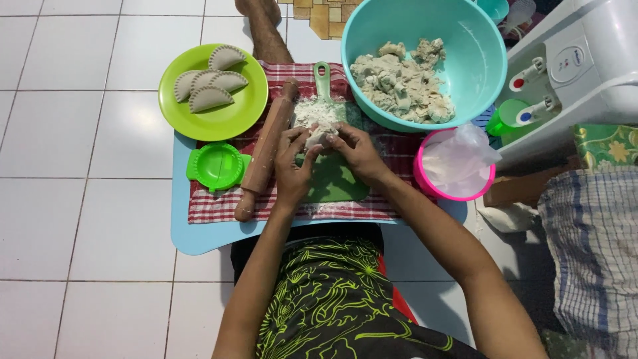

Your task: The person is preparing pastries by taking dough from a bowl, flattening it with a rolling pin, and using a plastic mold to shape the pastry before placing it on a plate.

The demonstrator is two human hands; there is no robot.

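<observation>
My left hand (292, 166) and my right hand (355, 151) both pinch a small lump of pale dough (321, 137) over a green cutting board (335, 176) dusted with flour. The board lies on a red checked cloth (219, 203) spread on a light blue tray table (199, 236). A wooden rolling pin (266, 149) rests just left of my left hand. Beyond my hands stands a teal bowl (478, 60) with torn dough pieces (402, 83).
A lime green plate (232, 116) holds several crimped half-moon pastries (209, 83). A green dumpling press (216, 166) lies below it. A pink bowl (425, 183) with a plastic bag sits right. A white water dispenser (578, 60) and checked fabric (591, 246) stand at the right, on white floor tiles.
</observation>
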